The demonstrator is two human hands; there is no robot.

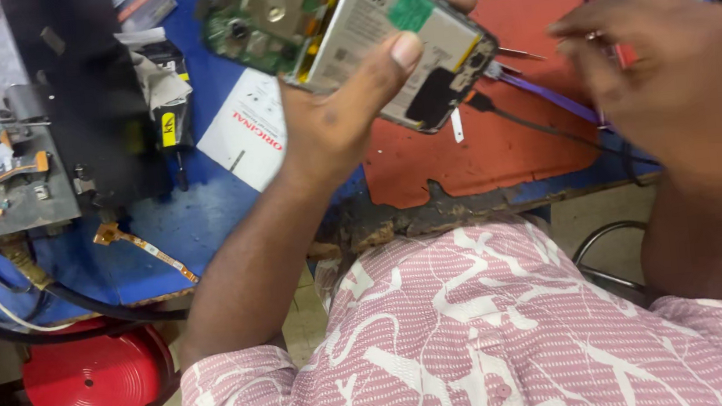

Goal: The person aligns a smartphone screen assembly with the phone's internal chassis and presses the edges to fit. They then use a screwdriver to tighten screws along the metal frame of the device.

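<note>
- The left hand (343, 112) is at upper centre of the frame, closed around an opened phone (380, 38) with its back cover off; the thumb lies across the pale battery and the fingertips show at the far edge.
- The phone is tilted and held above the desk (195, 219), over the near edge of a red mat (496, 141); a green circuit board shows at its upper left end.
- The right hand (671, 76) is at upper right, blurred, with fingers pinched together on a thin metal tool (523, 54) whose tip points left toward the phone's lower corner.
- Just below that tip a purple tool (549, 95) and a black cable (548, 130) run across the red mat.
- A white card with red print (248, 130) lies on the blue desk just left of the left wrist.
- At upper left a grey metal stand (1, 132) carries orange ribbon strips, with a dark block beside it.
- A gold ribbon strip (145, 248) lies near the desk's front edge.
- A red round stool (96, 379) sits at lower left, below the desk.
- The person's pink-and-white patterned shirt (480, 341) fills the bottom of the frame.
</note>
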